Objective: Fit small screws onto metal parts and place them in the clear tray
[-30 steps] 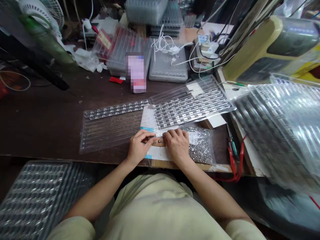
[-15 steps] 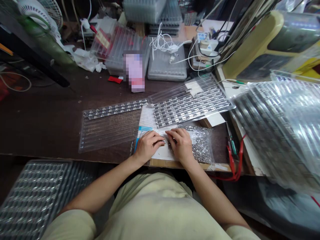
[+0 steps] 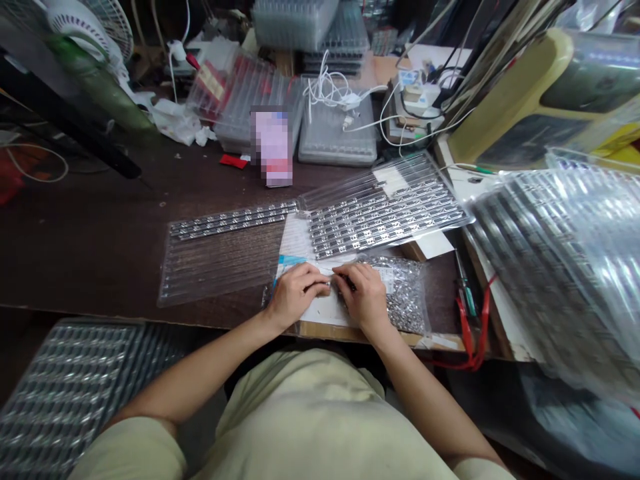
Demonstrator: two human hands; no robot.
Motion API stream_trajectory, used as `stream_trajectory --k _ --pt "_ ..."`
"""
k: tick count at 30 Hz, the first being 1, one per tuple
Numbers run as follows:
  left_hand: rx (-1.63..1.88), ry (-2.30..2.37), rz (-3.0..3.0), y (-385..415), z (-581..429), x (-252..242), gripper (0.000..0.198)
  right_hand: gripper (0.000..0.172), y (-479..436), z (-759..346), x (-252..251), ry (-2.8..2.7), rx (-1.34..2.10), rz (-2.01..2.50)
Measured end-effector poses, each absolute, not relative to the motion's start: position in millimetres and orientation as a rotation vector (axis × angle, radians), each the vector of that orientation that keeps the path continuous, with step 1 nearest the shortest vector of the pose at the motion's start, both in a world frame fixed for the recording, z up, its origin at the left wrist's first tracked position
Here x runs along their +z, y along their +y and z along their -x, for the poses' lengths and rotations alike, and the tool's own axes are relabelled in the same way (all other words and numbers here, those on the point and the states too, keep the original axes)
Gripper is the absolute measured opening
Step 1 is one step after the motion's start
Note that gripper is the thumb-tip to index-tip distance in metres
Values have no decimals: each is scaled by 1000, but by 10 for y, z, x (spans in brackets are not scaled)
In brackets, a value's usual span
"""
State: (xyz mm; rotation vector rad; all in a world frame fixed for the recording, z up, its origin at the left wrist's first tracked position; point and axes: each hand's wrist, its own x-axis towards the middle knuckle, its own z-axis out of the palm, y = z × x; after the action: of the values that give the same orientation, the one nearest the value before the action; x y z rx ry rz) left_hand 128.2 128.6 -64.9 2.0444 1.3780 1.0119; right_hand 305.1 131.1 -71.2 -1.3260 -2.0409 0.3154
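Our hands face each other, close together, beside a bagful of small metal parts.
Our left hand [image 3: 296, 297] and right hand [image 3: 364, 298] bend their fingers toward their thumbs; we cannot tell whether either grips anything. The clear bag [image 3: 425, 303] of loose metal parts [image 3: 403, 307] lies by our right hand. Beyond, the left tray [image 3: 225, 267] holds rows along its far edge; the right tray [image 3: 411, 168] holds more.

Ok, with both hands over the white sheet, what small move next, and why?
Probably ease the right hand slightly toward the left hand: their fingertips face each other across a narrow gap above the white sheet. The left thumb and fingers look pinched together, though anything between them is too small to tell.
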Motion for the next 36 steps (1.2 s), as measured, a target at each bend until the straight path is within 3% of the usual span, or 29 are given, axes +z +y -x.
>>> stream_trajectory --k 5,8,15,24,30,32,36 --pt "1109 1714 -2021 2005 -940 -488 10 13 1241 -2928 -724 -2129 333 1288" --pt "993 1859 -2125 2368 -783 -507 11 11 1221 -2855 -748 -2129 325 1279" --pt "709 2028 -2270 2377 -647 -589 15 14 1236 -2812 -771 -2159 298 1303" --pt "620 1639 -2482 2648 -822 -536 15 21 1147 -2968 -642 -2279 1 1459" --pt "597 1630 -2431 2709 -787 -542 10 4 1074 -3056 -649 -2392 -162 1494" --pt "683 1627 -2358 2684 -789 -500 10 6 1082 -3045 -665 -2403 -200 1512" --pt "972 1428 -1853 2465 -801 -362 29 6 1119 -3039 -683 -2420 -232 1503"
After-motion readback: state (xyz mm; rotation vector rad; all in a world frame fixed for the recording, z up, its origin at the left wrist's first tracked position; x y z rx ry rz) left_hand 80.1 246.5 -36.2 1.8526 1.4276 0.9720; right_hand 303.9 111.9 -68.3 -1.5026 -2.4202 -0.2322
